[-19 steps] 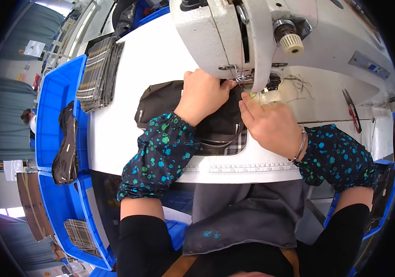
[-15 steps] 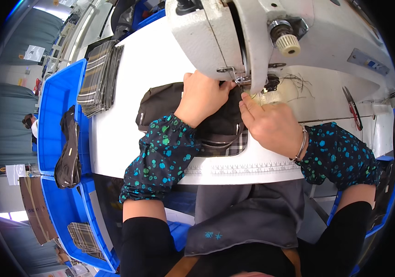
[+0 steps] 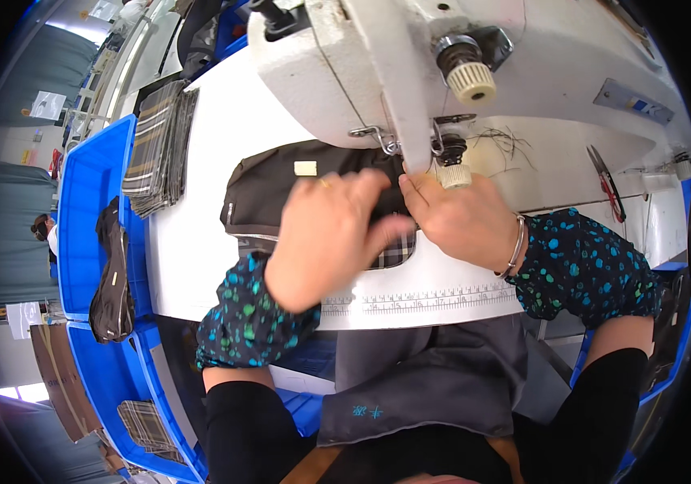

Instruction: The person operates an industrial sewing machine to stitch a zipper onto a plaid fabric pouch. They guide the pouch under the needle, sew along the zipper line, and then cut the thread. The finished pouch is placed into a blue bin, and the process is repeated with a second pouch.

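Observation:
A dark brown fabric piece point(image 3: 269, 189) with a zipper, a small pale label and a plaid panel point(image 3: 394, 254) lies flat on the sewing table, its far right edge by the sewing machine point(image 3: 337, 73). My left hand point(image 3: 321, 234), slightly blurred, hovers over the piece's near part with fingers spread and nothing in them. At the piece's right edge, just below the machine head, my right hand point(image 3: 462, 218) has its thumb and fingers closed on the fabric. The needle area is partly hidden behind the machine head and my fingers.
Stacked plaid pieces point(image 3: 156, 153) lie at the table's left edge beside a blue bin point(image 3: 91, 234) with dark zippered fabric point(image 3: 111, 274) over its rim. Red-handled snips point(image 3: 608, 185) and loose threads point(image 3: 507, 145) are on the right. A printed ruler point(image 3: 434, 300) runs along the front edge.
My left hand has let go near the needle and drawn back toward me, its fingers spreading and the pale label uncovered. My right hand keeps its place at the fabric's edge.

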`<action>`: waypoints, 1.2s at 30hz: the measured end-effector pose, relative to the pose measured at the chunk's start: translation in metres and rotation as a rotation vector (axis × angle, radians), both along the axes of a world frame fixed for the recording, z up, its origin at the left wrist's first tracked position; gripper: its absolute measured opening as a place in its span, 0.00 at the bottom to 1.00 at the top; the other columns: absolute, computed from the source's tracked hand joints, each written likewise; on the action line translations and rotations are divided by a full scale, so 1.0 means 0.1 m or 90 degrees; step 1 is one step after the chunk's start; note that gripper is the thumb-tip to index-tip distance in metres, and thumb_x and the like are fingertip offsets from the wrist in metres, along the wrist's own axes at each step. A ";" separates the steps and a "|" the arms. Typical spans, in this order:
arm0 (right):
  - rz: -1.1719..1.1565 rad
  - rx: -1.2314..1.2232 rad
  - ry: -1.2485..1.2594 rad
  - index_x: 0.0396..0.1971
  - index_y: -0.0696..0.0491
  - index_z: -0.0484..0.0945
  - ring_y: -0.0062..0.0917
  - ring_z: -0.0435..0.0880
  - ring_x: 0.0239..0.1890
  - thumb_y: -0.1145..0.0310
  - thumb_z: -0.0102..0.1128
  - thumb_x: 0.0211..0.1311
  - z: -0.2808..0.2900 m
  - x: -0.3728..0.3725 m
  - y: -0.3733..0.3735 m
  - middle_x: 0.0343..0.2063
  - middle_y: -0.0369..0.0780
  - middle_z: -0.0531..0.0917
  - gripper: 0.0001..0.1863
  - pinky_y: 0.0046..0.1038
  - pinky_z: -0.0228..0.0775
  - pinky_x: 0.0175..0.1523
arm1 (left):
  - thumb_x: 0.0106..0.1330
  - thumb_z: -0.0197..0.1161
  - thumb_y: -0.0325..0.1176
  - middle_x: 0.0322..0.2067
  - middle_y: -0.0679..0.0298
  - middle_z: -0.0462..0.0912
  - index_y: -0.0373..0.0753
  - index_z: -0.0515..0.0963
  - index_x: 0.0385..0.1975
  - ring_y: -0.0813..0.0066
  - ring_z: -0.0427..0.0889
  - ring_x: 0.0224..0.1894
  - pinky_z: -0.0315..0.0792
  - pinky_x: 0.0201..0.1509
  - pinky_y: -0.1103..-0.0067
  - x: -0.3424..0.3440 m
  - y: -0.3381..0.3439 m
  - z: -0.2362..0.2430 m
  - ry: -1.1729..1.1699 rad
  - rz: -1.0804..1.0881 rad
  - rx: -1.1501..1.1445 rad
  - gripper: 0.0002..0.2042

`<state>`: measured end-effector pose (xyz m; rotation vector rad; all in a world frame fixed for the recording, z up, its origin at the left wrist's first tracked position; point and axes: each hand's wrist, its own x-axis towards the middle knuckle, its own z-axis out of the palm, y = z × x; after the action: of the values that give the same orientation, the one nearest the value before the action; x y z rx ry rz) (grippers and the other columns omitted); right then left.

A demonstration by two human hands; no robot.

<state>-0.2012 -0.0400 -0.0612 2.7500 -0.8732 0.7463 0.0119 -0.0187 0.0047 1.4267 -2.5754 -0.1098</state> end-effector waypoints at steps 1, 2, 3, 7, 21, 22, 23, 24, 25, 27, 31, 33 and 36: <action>-0.008 -0.004 0.022 0.32 0.57 0.83 0.23 0.82 0.22 0.68 0.62 0.54 0.00 -0.01 0.03 0.26 0.38 0.81 0.09 0.28 0.70 0.25 | 0.61 0.75 0.45 0.31 0.60 0.84 0.38 0.80 0.52 0.58 0.85 0.34 0.75 0.39 0.66 0.00 0.12 -0.04 -0.019 -0.010 0.048 0.24; -0.013 -0.010 0.042 0.34 0.58 0.83 0.23 0.82 0.22 0.68 0.62 0.54 0.00 -0.01 0.06 0.31 0.41 0.82 0.11 0.27 0.70 0.25 | 0.61 0.75 0.45 0.30 0.60 0.83 0.38 0.79 0.55 0.58 0.85 0.33 0.77 0.37 0.67 0.00 0.22 -0.08 -0.039 -0.015 0.094 0.26; -0.028 -0.019 0.088 0.41 0.60 0.84 0.23 0.81 0.22 0.68 0.62 0.55 0.00 -0.02 0.17 0.41 0.45 0.85 0.15 0.27 0.71 0.26 | 0.61 0.74 0.42 0.29 0.62 0.83 0.37 0.78 0.58 0.60 0.86 0.34 0.79 0.36 0.69 0.00 0.28 -0.13 -0.035 -0.026 0.037 0.27; 0.024 -0.113 0.100 0.36 0.63 0.88 0.19 0.77 0.19 0.67 0.65 0.48 0.10 -0.05 0.41 0.40 0.54 0.89 0.17 0.23 0.67 0.24 | 0.61 0.72 0.33 0.28 0.66 0.81 0.40 0.82 0.55 0.64 0.83 0.29 0.78 0.33 0.70 -0.01 0.25 -0.11 -0.009 -0.055 -0.024 0.21; 0.112 -0.061 0.115 0.35 0.65 0.88 0.20 0.80 0.18 0.68 0.62 0.51 0.07 -0.04 0.51 0.42 0.61 0.88 0.16 0.23 0.64 0.22 | 0.53 0.70 0.27 0.44 0.71 0.86 0.45 0.86 0.43 0.71 0.85 0.33 0.80 0.30 0.75 -0.12 0.28 -0.22 0.037 -0.020 -0.070 0.16; 0.117 -0.054 0.113 0.34 0.65 0.87 0.19 0.80 0.18 0.68 0.62 0.51 0.07 -0.04 0.50 0.42 0.61 0.88 0.16 0.23 0.64 0.22 | 0.52 0.70 0.27 0.48 0.71 0.87 0.45 0.86 0.44 0.71 0.86 0.34 0.80 0.31 0.76 -0.11 0.29 -0.25 0.032 -0.028 -0.075 0.16; 0.121 -0.048 0.111 0.34 0.65 0.87 0.19 0.79 0.17 0.68 0.62 0.51 0.07 -0.03 0.50 0.42 0.62 0.88 0.16 0.23 0.64 0.21 | 0.51 0.69 0.27 0.49 0.71 0.87 0.45 0.86 0.44 0.71 0.86 0.35 0.81 0.31 0.76 -0.11 0.29 -0.26 0.026 -0.028 -0.080 0.17; 0.126 -0.041 0.110 0.33 0.65 0.87 0.19 0.79 0.17 0.68 0.63 0.51 0.07 -0.03 0.50 0.42 0.62 0.88 0.16 0.23 0.64 0.21 | 0.51 0.69 0.27 0.51 0.71 0.87 0.45 0.86 0.44 0.71 0.86 0.35 0.81 0.32 0.76 -0.12 0.30 -0.28 0.020 -0.029 -0.084 0.17; 0.124 -0.042 0.108 0.33 0.64 0.87 0.19 0.79 0.17 0.68 0.63 0.51 0.06 -0.03 0.50 0.42 0.62 0.88 0.15 0.23 0.63 0.21 | 0.50 0.68 0.27 0.52 0.71 0.87 0.45 0.86 0.44 0.71 0.86 0.36 0.81 0.32 0.76 -0.13 0.30 -0.29 0.012 -0.029 -0.088 0.18; 0.121 -0.042 0.104 0.33 0.64 0.87 0.19 0.78 0.16 0.68 0.63 0.51 0.05 -0.03 0.50 0.42 0.62 0.88 0.15 0.23 0.63 0.20 | 0.50 0.68 0.27 0.51 0.71 0.87 0.45 0.86 0.44 0.71 0.86 0.37 0.81 0.32 0.76 -0.14 0.28 -0.30 0.014 -0.021 -0.099 0.18; 0.103 -0.060 0.095 0.35 0.66 0.86 0.19 0.78 0.15 0.69 0.63 0.51 0.03 0.00 0.42 0.42 0.64 0.87 0.17 0.23 0.66 0.20 | 0.51 0.69 0.28 0.48 0.72 0.88 0.45 0.87 0.42 0.70 0.86 0.41 0.82 0.33 0.75 -0.17 0.15 -0.35 0.026 0.010 -0.116 0.16; 0.084 -0.073 0.089 0.36 0.67 0.86 0.19 0.78 0.15 0.69 0.62 0.51 0.00 0.01 0.38 0.43 0.64 0.87 0.17 0.23 0.68 0.21 | 0.53 0.70 0.28 0.48 0.72 0.88 0.45 0.88 0.40 0.68 0.86 0.43 0.82 0.35 0.74 -0.19 0.07 -0.39 0.052 0.025 -0.122 0.14; 0.083 -0.068 0.075 0.36 0.68 0.86 0.20 0.79 0.15 0.69 0.62 0.50 -0.02 0.02 0.32 0.43 0.64 0.87 0.18 0.23 0.70 0.21 | 0.56 0.70 0.28 0.46 0.72 0.88 0.46 0.89 0.40 0.67 0.86 0.43 0.82 0.36 0.73 -0.19 -0.01 -0.46 0.084 0.031 -0.149 0.12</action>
<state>-0.1989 -0.0077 -0.0635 2.7434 -0.6176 0.6241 -0.0067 -0.0200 -0.0414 1.3466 -2.3574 0.0973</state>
